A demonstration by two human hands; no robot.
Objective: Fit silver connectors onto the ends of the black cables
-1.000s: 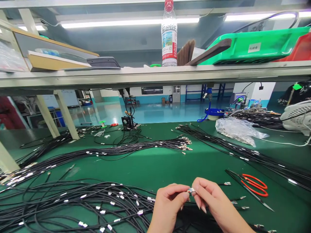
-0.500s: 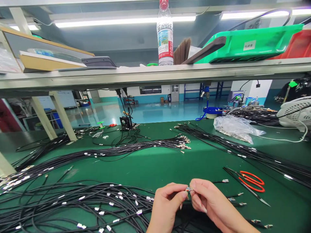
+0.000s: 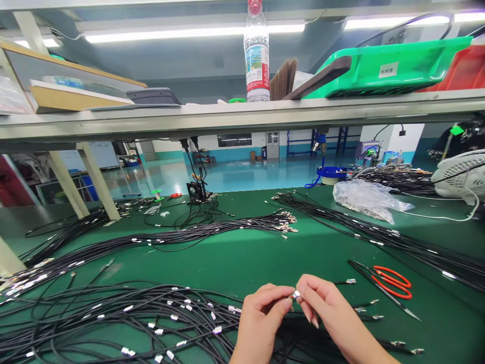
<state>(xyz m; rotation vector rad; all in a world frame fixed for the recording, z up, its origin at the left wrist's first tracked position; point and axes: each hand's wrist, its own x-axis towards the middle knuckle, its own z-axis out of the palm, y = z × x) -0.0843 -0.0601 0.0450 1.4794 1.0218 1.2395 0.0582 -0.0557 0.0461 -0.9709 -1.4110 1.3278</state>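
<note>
My left hand (image 3: 263,318) is closed in a pinch, thumb against forefinger, on the end of a black cable, mostly hidden by the fingers. Against it, my right hand (image 3: 326,311) pinches a small shiny metal connector piece (image 3: 296,293). The fingertips of both hands almost meet around this end, above the green table mat (image 3: 212,263). Whether the metal piece is fully seated on the cable cannot be made out. Loose black cables (image 3: 151,323) with white tags spread beside and under the left hand. Several cable ends with metal connectors (image 3: 351,281) stick out beyond the right hand.
Red-handled scissors (image 3: 392,282) and pointed tweezers (image 3: 402,307) lie to the right. Cable bundles (image 3: 212,230) run across the mat, with a plastic bag (image 3: 367,199) and white fan (image 3: 462,174) behind. Overhead, a shelf (image 3: 212,117) carries a bottle (image 3: 257,60) and green bin (image 3: 409,65).
A bright metal face now shows at the right fingertips, where small coloured parts showed before. My right hand has risen slightly and its lower fingers have shifted; my left hand barely moved.
</note>
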